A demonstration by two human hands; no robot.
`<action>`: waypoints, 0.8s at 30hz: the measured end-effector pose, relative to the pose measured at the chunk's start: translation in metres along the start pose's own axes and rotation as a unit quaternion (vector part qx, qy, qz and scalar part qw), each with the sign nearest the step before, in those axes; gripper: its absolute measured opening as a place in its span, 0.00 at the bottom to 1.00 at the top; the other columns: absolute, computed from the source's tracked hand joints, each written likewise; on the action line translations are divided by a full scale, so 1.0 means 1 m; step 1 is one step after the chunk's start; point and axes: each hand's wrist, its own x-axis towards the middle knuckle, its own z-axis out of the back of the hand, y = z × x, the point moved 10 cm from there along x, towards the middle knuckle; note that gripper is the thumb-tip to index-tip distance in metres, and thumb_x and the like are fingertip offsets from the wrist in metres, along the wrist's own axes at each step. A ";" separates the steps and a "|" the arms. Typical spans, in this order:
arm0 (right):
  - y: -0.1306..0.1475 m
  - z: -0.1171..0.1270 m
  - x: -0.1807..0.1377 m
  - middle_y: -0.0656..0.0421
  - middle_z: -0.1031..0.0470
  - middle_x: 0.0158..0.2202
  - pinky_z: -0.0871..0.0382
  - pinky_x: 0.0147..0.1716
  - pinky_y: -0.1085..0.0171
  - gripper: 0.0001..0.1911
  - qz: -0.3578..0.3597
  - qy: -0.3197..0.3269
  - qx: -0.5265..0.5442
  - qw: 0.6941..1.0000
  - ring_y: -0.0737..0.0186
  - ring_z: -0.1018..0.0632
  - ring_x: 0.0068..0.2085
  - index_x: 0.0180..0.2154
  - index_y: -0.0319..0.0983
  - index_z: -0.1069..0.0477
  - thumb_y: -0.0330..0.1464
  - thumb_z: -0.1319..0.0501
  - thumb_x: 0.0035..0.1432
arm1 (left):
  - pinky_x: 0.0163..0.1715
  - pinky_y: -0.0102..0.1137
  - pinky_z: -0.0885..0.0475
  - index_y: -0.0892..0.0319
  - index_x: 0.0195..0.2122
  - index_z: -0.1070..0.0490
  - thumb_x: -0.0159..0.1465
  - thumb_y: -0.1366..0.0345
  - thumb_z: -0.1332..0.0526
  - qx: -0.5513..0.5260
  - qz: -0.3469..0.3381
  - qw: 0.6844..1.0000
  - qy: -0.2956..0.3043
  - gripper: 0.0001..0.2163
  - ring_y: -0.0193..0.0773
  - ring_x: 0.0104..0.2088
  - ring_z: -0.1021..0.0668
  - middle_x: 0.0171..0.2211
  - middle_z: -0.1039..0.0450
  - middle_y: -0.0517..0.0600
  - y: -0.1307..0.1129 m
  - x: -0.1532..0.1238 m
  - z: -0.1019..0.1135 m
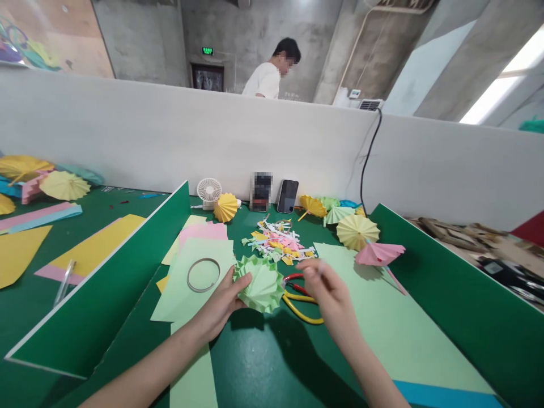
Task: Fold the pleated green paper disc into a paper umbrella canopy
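My left hand (pixel 221 303) grips the left edge of a pleated light-green paper umbrella top (pixel 262 282), holding it just above the green table. My right hand (pixel 329 292) hovers to the right of it, fingers pinched together near the top; what they pinch is too small to make out. Under my right hand lie scissors with yellow and red handles (pixel 300 300). A ring of clear tape (pixel 203 275) rests on light-green paper sheets (pixel 187 294) at the left.
A heap of paper scraps (pixel 278 241) lies behind the hands. Finished paper umbrellas, yellow (pixel 357 230) and pink (pixel 379 254), sit at the right. Green dividers (pixel 106 294) flank the work area. A small fan (pixel 209 192) and a phone (pixel 288 196) lean against the back wall. A person stands beyond the partition.
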 end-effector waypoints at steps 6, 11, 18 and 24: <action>0.020 -0.047 -0.019 0.57 0.37 0.28 0.37 0.24 0.67 0.14 0.183 0.155 -0.295 0.925 0.65 0.32 0.27 0.42 0.41 0.31 0.28 0.50 0.57 | 0.42 0.34 0.30 0.51 0.53 0.43 0.56 0.57 0.40 0.012 0.003 1.000 0.005 0.24 0.44 0.48 0.28 0.54 0.37 0.52 -0.001 -0.001 -0.003; 0.023 -0.056 -0.026 0.56 0.37 0.30 0.37 0.23 0.68 0.15 0.258 0.168 -0.393 0.867 0.65 0.31 0.27 0.40 0.40 0.30 0.24 0.50 0.54 | 0.38 0.31 0.29 0.54 0.51 0.41 0.55 0.57 0.40 0.045 0.016 0.999 0.010 0.23 0.45 0.47 0.28 0.52 0.35 0.53 -0.001 -0.001 -0.004; 0.035 -0.063 -0.035 0.56 0.35 0.27 0.40 0.21 0.69 0.15 0.331 0.140 -0.441 0.822 0.66 0.33 0.23 0.33 0.39 0.30 0.22 0.53 0.53 | 0.36 0.30 0.29 0.53 0.50 0.40 0.55 0.56 0.39 0.049 0.017 0.999 0.012 0.23 0.45 0.47 0.28 0.52 0.34 0.53 0.001 0.000 -0.003; 0.030 -0.066 -0.035 0.55 0.33 0.28 0.39 0.22 0.68 0.16 0.331 0.144 -0.453 0.815 0.65 0.32 0.24 0.35 0.37 0.31 0.21 0.55 0.54 | 0.37 0.31 0.30 0.53 0.51 0.42 0.54 0.56 0.39 0.069 0.008 0.998 -0.003 0.25 0.45 0.47 0.28 0.52 0.35 0.53 -0.002 -0.001 -0.001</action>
